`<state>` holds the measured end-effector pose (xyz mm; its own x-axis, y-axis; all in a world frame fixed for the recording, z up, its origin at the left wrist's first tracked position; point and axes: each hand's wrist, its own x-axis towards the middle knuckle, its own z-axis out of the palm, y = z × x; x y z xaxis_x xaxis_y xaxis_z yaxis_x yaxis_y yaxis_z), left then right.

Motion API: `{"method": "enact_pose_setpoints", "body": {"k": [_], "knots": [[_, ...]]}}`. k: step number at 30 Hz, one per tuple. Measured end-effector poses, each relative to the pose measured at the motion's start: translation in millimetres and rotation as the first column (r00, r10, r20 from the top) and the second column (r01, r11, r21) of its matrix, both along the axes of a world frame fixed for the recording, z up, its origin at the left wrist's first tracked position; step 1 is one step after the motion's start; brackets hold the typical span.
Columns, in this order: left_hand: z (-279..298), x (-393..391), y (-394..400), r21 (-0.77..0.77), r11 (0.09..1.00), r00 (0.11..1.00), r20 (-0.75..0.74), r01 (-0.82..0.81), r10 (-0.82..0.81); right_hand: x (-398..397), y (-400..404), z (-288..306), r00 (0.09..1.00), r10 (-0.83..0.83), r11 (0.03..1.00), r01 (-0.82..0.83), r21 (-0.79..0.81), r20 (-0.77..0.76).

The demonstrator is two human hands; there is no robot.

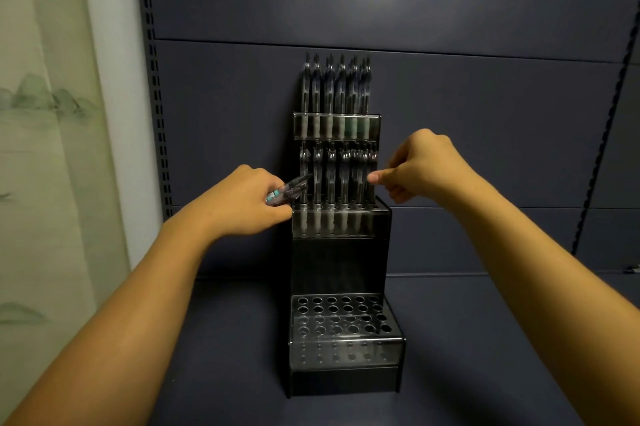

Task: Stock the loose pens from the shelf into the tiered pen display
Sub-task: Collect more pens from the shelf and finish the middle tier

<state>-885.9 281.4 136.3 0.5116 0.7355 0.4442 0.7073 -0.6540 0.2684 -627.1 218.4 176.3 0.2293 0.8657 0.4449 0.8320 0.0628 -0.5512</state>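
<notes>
On the dark shelf [221, 339], against the back panel [450, 96]: a black tiered pen display [341, 259], three steps rising toward the rear. Top tier [336, 126] filled with upright pens [334, 86]; middle tier [337, 223] likewise holding a row of pens [330, 176] standing in its holes. Bottom tier [346, 318] showing only open holes. Left hand [244, 204] at the left edge of the middle tier, fingers curled round a small bunch of loose pens [289, 192], tips pointing right toward the standing row. Right hand [420, 166] at the right edge of the same tier, thumb and forefinger pinched together beside the rightmost pen; whether anything sits in that pinch cannot be told. Hands apart, one on each side of the display. Open shelf surface left and right of the base and in front of it. Slotted upright rail [157, 107] along the left border, pale curtain [45, 114] beyond it.
</notes>
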Motion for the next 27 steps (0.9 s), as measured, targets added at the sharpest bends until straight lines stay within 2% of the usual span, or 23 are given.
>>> {"method": "enact_pose_setpoints", "body": {"k": [3,5,8,13,19,24,27], "knots": [[2,0,-2,0.004,1.0,1.0,-0.003,0.002,-0.002,-9,-8,2,0.999,0.005,0.998,-0.008,0.066,0.037],[3,1,-3,0.011,1.0,1.0,-0.002,0.004,-0.004,-19,-14,4,0.994,0.098,0.992,-0.095,0.08,-0.041],[7,5,-7,0.02,1.0,1.0,0.003,0.014,-0.014,-38,-17,4,0.94,0.284,0.959,-0.279,0.054,-0.19],[14,15,-19,0.069,0.996,0.998,-0.035,0.049,-0.047,-61,-6,-3,0.887,0.421,0.905,-0.425,0.02,-0.188],[16,12,-22,0.05,0.994,0.995,0.02,0.094,-0.095,-63,-5,-2,0.831,0.45,0.892,-0.438,0.115,-0.327],[16,9,-22,0.036,0.994,0.993,0.061,0.102,-0.104,-67,-6,-2,0.843,0.454,0.891,-0.424,0.164,-0.287],[15,2,-20,0.023,0.998,0.997,0.053,0.055,-0.057,-62,-5,-1,0.846,0.455,0.888,-0.406,0.216,-0.28]]}}
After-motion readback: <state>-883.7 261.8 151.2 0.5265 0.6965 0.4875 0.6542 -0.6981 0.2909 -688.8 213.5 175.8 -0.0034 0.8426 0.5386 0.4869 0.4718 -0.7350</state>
